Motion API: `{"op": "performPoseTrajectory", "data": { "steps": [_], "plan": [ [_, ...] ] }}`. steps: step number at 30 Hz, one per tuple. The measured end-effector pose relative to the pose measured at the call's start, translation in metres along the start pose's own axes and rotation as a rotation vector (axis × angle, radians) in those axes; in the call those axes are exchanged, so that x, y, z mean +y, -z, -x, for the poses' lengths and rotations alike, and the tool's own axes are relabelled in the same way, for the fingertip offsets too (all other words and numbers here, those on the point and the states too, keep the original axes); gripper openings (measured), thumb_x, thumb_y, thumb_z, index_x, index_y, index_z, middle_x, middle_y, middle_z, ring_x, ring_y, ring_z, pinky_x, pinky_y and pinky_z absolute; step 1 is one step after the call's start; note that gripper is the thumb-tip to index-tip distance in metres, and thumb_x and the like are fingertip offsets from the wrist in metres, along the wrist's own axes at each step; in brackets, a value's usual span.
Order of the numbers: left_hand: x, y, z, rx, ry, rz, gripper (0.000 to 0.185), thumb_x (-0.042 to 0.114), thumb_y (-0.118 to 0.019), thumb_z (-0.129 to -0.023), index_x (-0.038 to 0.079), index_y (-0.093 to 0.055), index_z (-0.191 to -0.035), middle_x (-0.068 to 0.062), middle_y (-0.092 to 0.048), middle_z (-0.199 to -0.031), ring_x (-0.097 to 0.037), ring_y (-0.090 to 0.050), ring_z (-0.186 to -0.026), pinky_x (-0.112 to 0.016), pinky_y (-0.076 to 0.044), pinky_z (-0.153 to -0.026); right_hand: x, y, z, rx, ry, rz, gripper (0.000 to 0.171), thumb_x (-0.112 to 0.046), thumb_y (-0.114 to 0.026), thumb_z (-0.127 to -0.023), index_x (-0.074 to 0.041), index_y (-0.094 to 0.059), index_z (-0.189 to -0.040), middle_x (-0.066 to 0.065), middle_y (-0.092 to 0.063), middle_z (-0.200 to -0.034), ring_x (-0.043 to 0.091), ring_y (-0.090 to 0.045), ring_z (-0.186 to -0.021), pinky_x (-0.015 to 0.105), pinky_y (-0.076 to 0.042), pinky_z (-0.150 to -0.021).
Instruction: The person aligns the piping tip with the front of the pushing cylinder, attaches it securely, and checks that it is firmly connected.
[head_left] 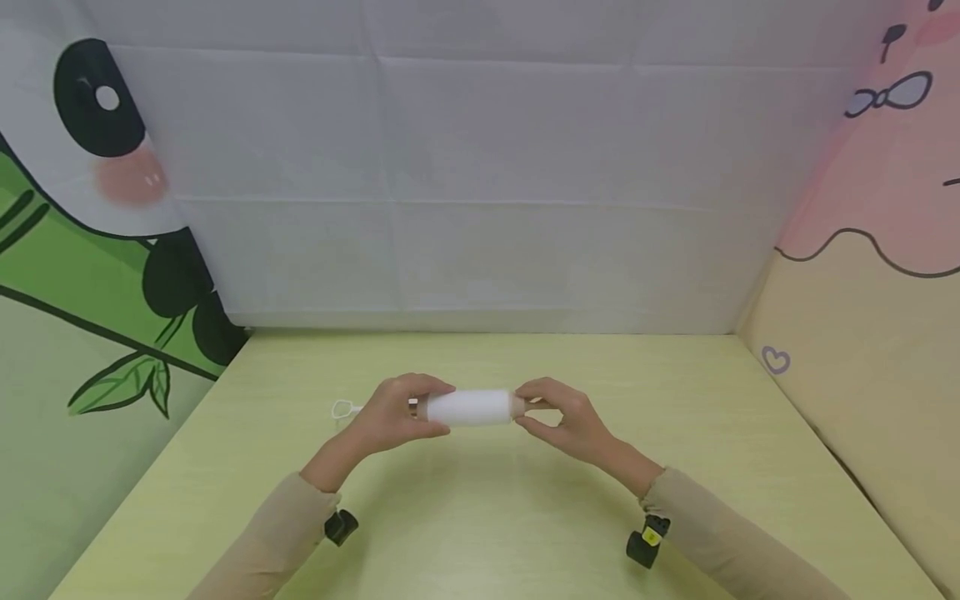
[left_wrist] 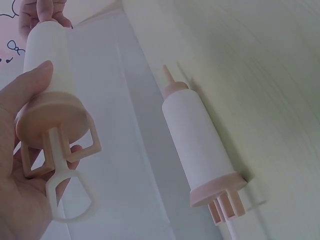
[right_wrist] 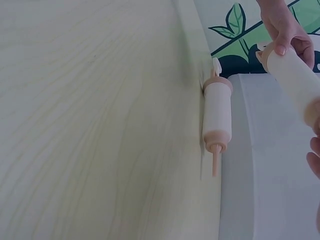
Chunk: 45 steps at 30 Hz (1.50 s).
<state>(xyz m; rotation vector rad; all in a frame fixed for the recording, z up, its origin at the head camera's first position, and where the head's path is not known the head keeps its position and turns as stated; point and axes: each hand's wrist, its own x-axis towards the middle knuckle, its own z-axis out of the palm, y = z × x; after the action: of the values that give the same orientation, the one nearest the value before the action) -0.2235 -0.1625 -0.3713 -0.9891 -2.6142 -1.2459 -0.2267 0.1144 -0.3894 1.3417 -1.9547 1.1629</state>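
I hold a white syringe-shaped tube [head_left: 468,408] with pink ends level above the yellow-green table [head_left: 480,517]. My left hand [head_left: 397,412] grips its plunger end, where a pink flange [left_wrist: 50,117] and a white ring handle [left_wrist: 70,197] stick out past my palm [left_wrist: 15,200]. My right hand [head_left: 558,417] pinches the other end. The right wrist view shows the tube [right_wrist: 295,75] with my left hand [right_wrist: 282,25] on its far end. Both wrist views show a second, same-looking tube [left_wrist: 200,145] [right_wrist: 217,112] lying where the table meets the white wall; the head view does not show it.
Cloth walls close the table on three sides: white at the back [head_left: 480,208], a panda and bamboo print on the left [head_left: 90,250], pink and cream on the right [head_left: 862,333]. A small black camera sits under each wrist [head_left: 341,527] [head_left: 647,540].
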Motion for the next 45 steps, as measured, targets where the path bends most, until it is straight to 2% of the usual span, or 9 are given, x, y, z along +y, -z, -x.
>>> {"op": "performPoseTrajectory", "data": {
  "steps": [5, 12, 14, 17, 23, 31, 37, 41, 45],
  "plan": [
    [0.000, 0.000, 0.000, 0.002, 0.011, -0.001, 0.043, 0.011, -0.078, -0.069, 0.005, -0.064, -0.109, -0.013, -0.060, -0.111, -0.027, -0.057, -0.096, -0.024, -0.052, -0.070, 0.022, -0.005, 0.012, -0.022, -0.034, 0.000, 0.031, -0.004, -0.072, -0.075, -0.001, -0.060, -0.104, 0.010, -0.061, -0.100, 0.019, -0.061, -0.090, 0.022, -0.052, -0.074],
    [0.001, 0.000, 0.002, -0.002, 0.025, 0.013, 0.044, 0.013, -0.078, -0.070, 0.004, -0.063, -0.110, -0.015, -0.059, -0.112, -0.028, -0.057, -0.097, -0.025, -0.053, -0.071, -0.007, 0.002, -0.003, -0.019, -0.021, 0.020, 0.048, 0.011, -0.075, -0.062, 0.010, -0.053, -0.104, 0.020, -0.057, -0.099, 0.028, -0.060, -0.086, 0.034, -0.055, -0.068],
    [0.001, 0.000, 0.002, 0.001, 0.021, 0.009, 0.044, 0.013, -0.078, -0.070, 0.004, -0.063, -0.109, -0.015, -0.059, -0.111, -0.029, -0.057, -0.096, -0.025, -0.053, -0.070, -0.006, 0.002, -0.003, -0.020, -0.008, 0.016, 0.047, 0.013, -0.074, -0.062, 0.010, -0.053, -0.103, 0.021, -0.057, -0.099, 0.029, -0.059, -0.086, 0.034, -0.055, -0.068],
    [0.002, 0.000, 0.001, 0.002, 0.015, 0.003, 0.043, 0.012, -0.078, -0.069, 0.004, -0.063, -0.109, -0.015, -0.059, -0.111, -0.028, -0.057, -0.096, -0.024, -0.053, -0.070, 0.004, 0.000, 0.002, -0.023, 0.007, 0.018, 0.044, 0.013, -0.074, -0.063, 0.006, -0.056, -0.102, 0.018, -0.058, -0.099, 0.028, -0.060, -0.089, 0.029, -0.054, -0.070],
    [0.006, 0.000, -0.001, 0.001, -0.001, 0.004, 0.042, 0.009, -0.078, -0.069, 0.004, -0.064, -0.108, -0.014, -0.060, -0.110, -0.027, -0.058, -0.095, -0.023, -0.053, -0.070, 0.022, 0.001, 0.011, -0.038, -0.013, 0.048, 0.036, 0.000, -0.076, -0.069, -0.002, -0.062, -0.102, 0.010, -0.064, -0.098, 0.020, -0.063, -0.088, 0.021, -0.052, -0.071],
    [0.005, -0.001, 0.001, 0.004, -0.023, -0.031, 0.043, 0.008, -0.079, -0.068, 0.003, -0.064, -0.108, -0.015, -0.060, -0.109, -0.027, -0.058, -0.094, -0.023, -0.053, -0.068, 0.023, 0.004, 0.014, -0.078, -0.079, 0.075, 0.029, -0.012, -0.073, -0.076, -0.005, -0.064, -0.102, 0.008, -0.066, -0.099, 0.019, -0.064, -0.086, 0.022, -0.053, -0.067],
    [0.002, -0.003, 0.002, -0.002, -0.005, -0.020, 0.044, 0.009, -0.079, -0.068, 0.004, -0.064, -0.109, -0.014, -0.060, -0.110, -0.027, -0.058, -0.094, -0.024, -0.052, -0.069, 0.024, 0.004, 0.016, -0.078, -0.102, 0.091, 0.040, -0.023, -0.073, -0.076, -0.003, -0.060, -0.108, 0.008, -0.064, -0.103, 0.022, -0.062, -0.088, 0.029, -0.054, -0.068],
    [0.001, -0.003, 0.002, 0.005, -0.002, -0.037, 0.044, 0.011, -0.079, -0.068, 0.005, -0.064, -0.108, -0.013, -0.061, -0.110, -0.027, -0.058, -0.094, -0.024, -0.052, -0.069, 0.023, 0.004, 0.016, -0.065, -0.081, 0.090, 0.039, -0.021, -0.074, -0.076, -0.003, -0.059, -0.107, 0.008, -0.063, -0.102, 0.022, -0.061, -0.087, 0.032, -0.054, -0.067],
    [0.001, -0.003, 0.002, 0.006, -0.004, -0.027, 0.043, 0.010, -0.079, -0.068, 0.005, -0.064, -0.108, -0.013, -0.061, -0.110, -0.027, -0.058, -0.094, -0.024, -0.052, -0.069, 0.023, 0.004, 0.016, -0.065, -0.049, 0.070, 0.030, -0.015, -0.072, -0.077, -0.005, -0.061, -0.103, 0.007, -0.063, -0.100, 0.019, -0.062, -0.089, 0.027, -0.054, -0.069]
  ]
}}
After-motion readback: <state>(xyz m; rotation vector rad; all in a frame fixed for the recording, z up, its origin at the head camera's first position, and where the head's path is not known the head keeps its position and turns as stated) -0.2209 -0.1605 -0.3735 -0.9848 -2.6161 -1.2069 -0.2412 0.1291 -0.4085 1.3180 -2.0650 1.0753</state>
